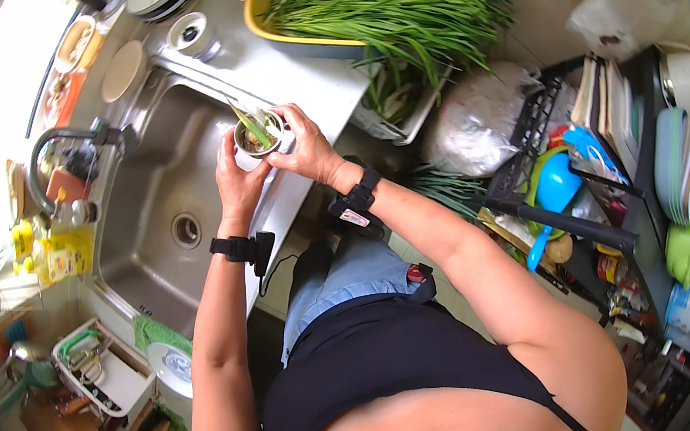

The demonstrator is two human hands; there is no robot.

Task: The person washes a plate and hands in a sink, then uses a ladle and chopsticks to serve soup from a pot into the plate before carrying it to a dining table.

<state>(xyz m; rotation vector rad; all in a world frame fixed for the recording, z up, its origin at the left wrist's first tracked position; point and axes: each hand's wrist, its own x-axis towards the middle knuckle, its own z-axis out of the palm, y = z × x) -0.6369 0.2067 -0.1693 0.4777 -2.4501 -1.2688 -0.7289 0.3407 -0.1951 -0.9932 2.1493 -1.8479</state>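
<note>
Between my two hands is a small round pot (257, 136) with a sprouting bulb and pale green shoots in it. My left hand (236, 176) grips its left side, and my right hand (306, 147) wraps around the right side with the thumb at the front. Both thumbs come close together at the near rim. The pot is held up over the right edge of a stainless-steel sink (144, 197), beside the metal counter (307, 85). What lies under the pot is hidden.
A yellow basket (254, 13) heaped with long green leaves (382, 8) stands at the counter's far end. The faucet (102, 134) rises at the sink's left. A rack (638, 253) crowded with kitchenware, including a blue ladle (555, 182), is on my right.
</note>
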